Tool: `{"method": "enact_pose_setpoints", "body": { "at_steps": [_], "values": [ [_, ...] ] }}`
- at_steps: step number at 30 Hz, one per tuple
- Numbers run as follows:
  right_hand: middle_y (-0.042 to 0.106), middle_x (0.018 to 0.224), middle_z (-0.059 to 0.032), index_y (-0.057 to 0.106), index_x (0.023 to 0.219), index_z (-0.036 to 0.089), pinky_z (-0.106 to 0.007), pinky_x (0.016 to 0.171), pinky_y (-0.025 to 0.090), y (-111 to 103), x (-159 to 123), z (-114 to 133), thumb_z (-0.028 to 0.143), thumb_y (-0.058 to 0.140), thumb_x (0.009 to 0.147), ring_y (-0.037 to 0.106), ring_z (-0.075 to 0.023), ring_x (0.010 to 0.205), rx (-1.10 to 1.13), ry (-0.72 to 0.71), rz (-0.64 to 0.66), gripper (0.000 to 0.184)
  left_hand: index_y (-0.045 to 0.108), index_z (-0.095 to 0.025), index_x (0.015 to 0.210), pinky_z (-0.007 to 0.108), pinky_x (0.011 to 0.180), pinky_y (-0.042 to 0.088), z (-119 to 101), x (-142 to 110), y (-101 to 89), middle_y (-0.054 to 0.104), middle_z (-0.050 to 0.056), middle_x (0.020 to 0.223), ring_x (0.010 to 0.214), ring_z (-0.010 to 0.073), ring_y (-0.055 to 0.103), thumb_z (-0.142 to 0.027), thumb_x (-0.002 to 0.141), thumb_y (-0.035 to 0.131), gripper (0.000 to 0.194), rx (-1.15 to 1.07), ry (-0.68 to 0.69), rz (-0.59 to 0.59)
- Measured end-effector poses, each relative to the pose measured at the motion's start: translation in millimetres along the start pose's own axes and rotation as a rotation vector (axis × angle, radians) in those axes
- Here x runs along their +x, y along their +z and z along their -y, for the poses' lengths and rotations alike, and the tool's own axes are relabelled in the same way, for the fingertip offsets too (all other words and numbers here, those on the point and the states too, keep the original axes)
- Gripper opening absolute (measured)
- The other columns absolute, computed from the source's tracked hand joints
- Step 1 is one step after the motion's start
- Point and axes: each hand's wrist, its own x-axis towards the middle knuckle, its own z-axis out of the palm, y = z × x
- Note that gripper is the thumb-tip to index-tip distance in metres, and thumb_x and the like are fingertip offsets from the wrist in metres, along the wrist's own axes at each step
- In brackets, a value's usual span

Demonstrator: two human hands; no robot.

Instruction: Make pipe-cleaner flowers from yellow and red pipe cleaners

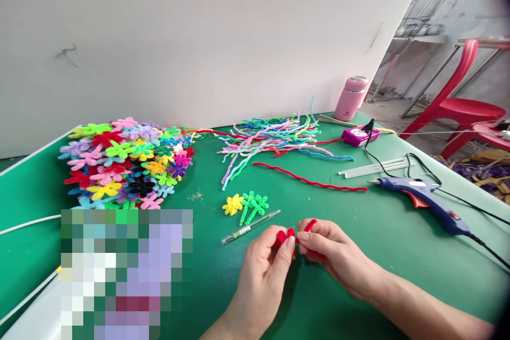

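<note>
Between my two hands is a red pipe cleaner (291,232), partly bent into small loops. My left hand (265,263) pinches the looped part between thumb and fingers. A loose stretch of the same red stem is gripped by my right hand (330,247), its tip poking up above the fingers. My fingers hide part of the bends. Just beyond my hands lie a yellow pipe-cleaner flower (232,204), green pipe-cleaner pieces (255,206) and a clear pen (251,227). A straight red pipe cleaner (308,178) rests farther back.
A heap of colourful pipe-cleaner flowers (119,162) stands at left. Loose pipe cleaners (271,138) spread across the back. At right are a blue glue gun (422,202) with cords, clear glue sticks (372,167), a purple box (358,136) and a pink bottle (350,98).
</note>
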Motion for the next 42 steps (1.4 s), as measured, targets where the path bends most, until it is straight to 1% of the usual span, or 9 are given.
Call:
{"method": "enact_pose_setpoints", "body": {
  "at_steps": [4, 11, 20, 23, 25, 28, 31, 36, 42],
  "values": [
    [0.046, 0.057, 0.0025, 0.051, 0.058, 0.015, -0.022, 0.046, 0.021, 1, 1, -1, 0.043, 0.066, 0.069, 0.03, -0.0073, 0.048, 0.08, 0.055, -0.005, 0.033, 0.053, -0.018, 0.067, 0.022, 0.054, 0.033, 2, 0, -0.3, 0.048, -0.001, 0.062, 0.057, 0.0114, 0.041, -0.032, 0.084, 0.049, 0.023, -0.069, -0.011, -0.028],
    [0.043, 0.054, 0.0039, 0.052, 0.06, 0.014, -0.022, 0.048, 0.021, -2, 1, -1, 0.049, 0.061, 0.072, 0.029, -0.0077, 0.049, -0.055, -0.04, 0.008, 0.038, 0.056, -0.015, 0.066, 0.024, 0.055, 0.034, 8, 7, -2.3, 0.051, 0.001, 0.063, 0.058, 0.0117, 0.042, -0.039, 0.083, 0.049, 0.03, -0.651, -0.232, 0.063],
    [0.044, 0.059, 0.0029, 0.052, 0.068, 0.015, -0.022, 0.053, 0.036, -2, -2, 2, 0.04, 0.052, 0.083, 0.042, -0.0093, 0.055, -0.199, -0.178, 0.075, 0.029, 0.051, -0.015, 0.06, 0.022, 0.051, 0.03, 7, 6, -0.9, 0.048, -0.003, 0.055, 0.053, 0.0087, 0.039, -0.028, 0.078, 0.058, 0.023, -0.644, -0.296, 0.054],
    [0.046, 0.071, 0.0012, 0.053, 0.098, 0.019, -0.022, 0.054, 0.041, -10, -3, -1, 0.032, 0.048, 0.087, 0.044, -0.0109, 0.06, -0.421, -0.341, -0.089, 0.018, 0.047, -0.015, 0.055, 0.021, 0.049, 0.028, 5, 7, -3.2, 0.046, -0.003, 0.05, 0.05, 0.0081, 0.038, -0.024, 0.079, 0.057, 0.027, -0.706, -0.295, 0.006],
    [0.047, 0.08, -0.0004, 0.046, 0.112, 0.023, -0.024, 0.056, 0.042, -16, -3, -4, 0.023, 0.049, 0.085, 0.045, -0.0119, 0.064, -0.64, -0.543, -0.208, 0.027, 0.047, -0.015, 0.055, 0.021, 0.048, 0.028, 4, 9, -4.8, 0.046, -0.004, 0.048, 0.049, 0.0079, 0.038, -0.023, 0.079, 0.056, 0.027, -0.757, -0.293, -0.02],
    [0.05, 0.089, -0.0042, 0.046, 0.116, 0.025, -0.027, 0.062, 0.044, -21, -1, -4, 0.014, 0.053, 0.081, 0.049, -0.0147, 0.071, -0.99, -0.786, -0.208, 0.037, 0.049, -0.015, 0.056, 0.022, 0.049, 0.028, 4, 10, -5.6, 0.046, -0.004, 0.048, 0.047, 0.0076, 0.038, -0.022, 0.079, 0.056, 0.025, -0.818, -0.304, -0.034],
    [0.053, 0.087, -0.0061, 0.053, 0.111, 0.022, -0.029, 0.063, 0.045, -20, -1, 0, 0.015, 0.056, 0.08, 0.05, -0.0171, 0.075, -1.194, -0.898, -0.144, 0.032, 0.048, -0.015, 0.055, 0.022, 0.05, 0.029, 7, 10, -4.5, 0.046, -0.004, 0.048, 0.047, 0.0072, 0.038, -0.022, 0.078, 0.058, 0.026, -0.848, -0.338, -0.009],
    [0.052, 0.074, -0.0045, 0.062, 0.092, 0.019, -0.028, 0.056, 0.039, -17, -3, 5, 0.02, 0.06, 0.079, 0.045, -0.0151, 0.063, -1.3, -1.001, -0.144, 0.013, 0.048, -0.015, 0.056, 0.021, 0.051, 0.03, 9, 8, -2.6, 0.046, -0.004, 0.049, 0.047, 0.0064, 0.037, -0.023, 0.076, 0.06, 0.025, -0.85, -0.355, 0.035],
    [0.051, 0.07, -0.0038, 0.06, 0.081, 0.017, -0.028, 0.057, 0.036, -13, -4, 6, 0.019, 0.056, 0.081, 0.041, -0.0152, 0.062, -1.284, -0.952, -0.111, 0.004, 0.045, -0.015, 0.054, 0.02, 0.047, 0.027, 8, 7, -1.5, 0.044, -0.005, 0.046, 0.046, 0.0069, 0.038, -0.026, 0.07, 0.063, 0.027, -0.786, -0.366, 0.027]
  ]
}}
